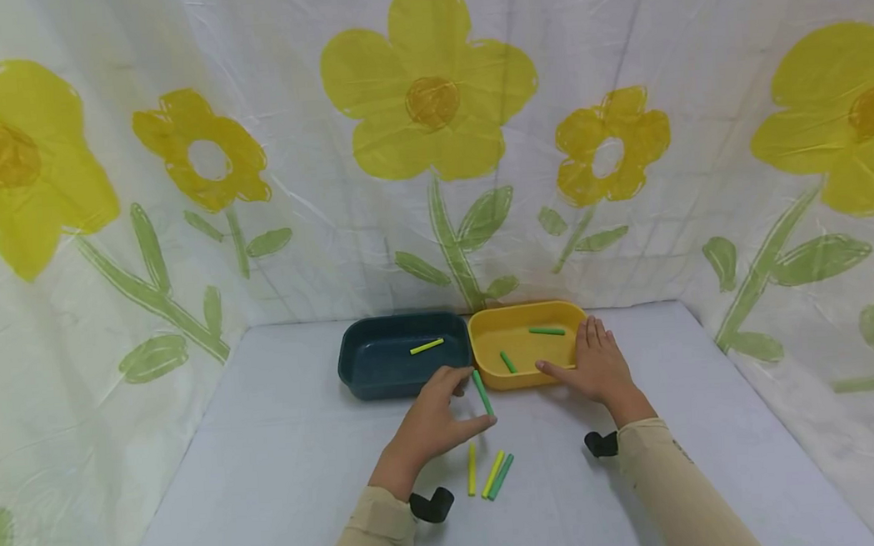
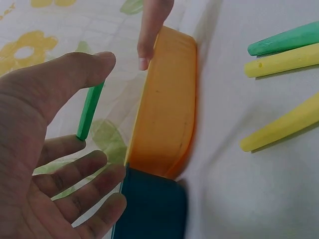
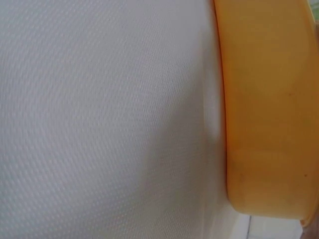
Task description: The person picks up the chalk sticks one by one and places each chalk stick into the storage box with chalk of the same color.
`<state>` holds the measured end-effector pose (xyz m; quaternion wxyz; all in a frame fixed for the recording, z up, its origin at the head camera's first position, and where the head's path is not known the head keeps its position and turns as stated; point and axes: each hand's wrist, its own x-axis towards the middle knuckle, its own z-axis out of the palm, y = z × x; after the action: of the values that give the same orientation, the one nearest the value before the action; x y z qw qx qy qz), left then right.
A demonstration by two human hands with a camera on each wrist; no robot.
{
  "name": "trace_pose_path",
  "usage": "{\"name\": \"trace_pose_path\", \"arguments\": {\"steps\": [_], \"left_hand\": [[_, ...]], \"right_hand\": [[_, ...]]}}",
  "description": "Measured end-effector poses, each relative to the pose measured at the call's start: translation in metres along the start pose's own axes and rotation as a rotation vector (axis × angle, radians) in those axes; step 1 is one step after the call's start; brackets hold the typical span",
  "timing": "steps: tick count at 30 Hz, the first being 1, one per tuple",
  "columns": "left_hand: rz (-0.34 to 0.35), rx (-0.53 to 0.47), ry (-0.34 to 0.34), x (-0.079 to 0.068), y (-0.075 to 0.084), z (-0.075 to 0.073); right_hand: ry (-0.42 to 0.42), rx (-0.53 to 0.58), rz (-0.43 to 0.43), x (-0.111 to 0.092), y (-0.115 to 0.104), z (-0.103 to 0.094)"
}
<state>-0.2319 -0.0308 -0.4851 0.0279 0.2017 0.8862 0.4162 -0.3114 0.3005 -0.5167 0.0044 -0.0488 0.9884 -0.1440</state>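
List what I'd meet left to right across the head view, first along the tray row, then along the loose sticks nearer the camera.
Tray row: dark teal tray, yellow tray, right hand at its right end.
Nearer row: left sleeve, yellow stick, second yellow stick, green stick, right sleeve.

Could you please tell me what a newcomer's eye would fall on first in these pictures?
Probably the large yellow flower in the middle of the backdrop. Next come the teal tray and the yellow tray, side by side below it, the right hand at the yellow one's right end. In front of them, the left hand pinches a green stick.
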Motion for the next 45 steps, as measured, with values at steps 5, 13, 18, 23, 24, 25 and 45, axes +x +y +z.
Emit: {"name": "trace_pose_path", "arguments": {"steps": [5, 13, 18, 23, 24, 25, 45], "left_hand": [[0.023, 0.017, 0.017, 0.004, 0.001, 0.0], [0.045, 0.009, 0.027, 0.009, 0.003, -0.001], [0.05, 0.02, 0.034, 0.013, 0.002, 0.0], [0.075, 0.025, 0.046, 0.016, 0.005, 0.0], [0.08, 0.027, 0.048, 0.017, 0.005, 0.0], [0.082, 0.03, 0.049, 0.017, 0.006, -0.001], [0.086, 0.036, 0.059, 0.029, 0.006, 0.007]], "right_hand": [[-0.005, 0.006, 0.006, -0.001, -0.001, -0.001], [0.004, -0.001, 0.01, 0.002, 0.001, 0.002], [0.006, -0.002, 0.006, 0.002, 0.002, 0.003], [0.009, 0.001, 0.001, 0.002, 0.002, 0.002], [0.01, -0.001, 0.001, 0.002, 0.001, 0.002], [0.012, -0.003, 0.0, 0.002, 0.001, 0.002], [0.035, 0.017, -0.001, -0.001, -0.001, 0.003]]}}
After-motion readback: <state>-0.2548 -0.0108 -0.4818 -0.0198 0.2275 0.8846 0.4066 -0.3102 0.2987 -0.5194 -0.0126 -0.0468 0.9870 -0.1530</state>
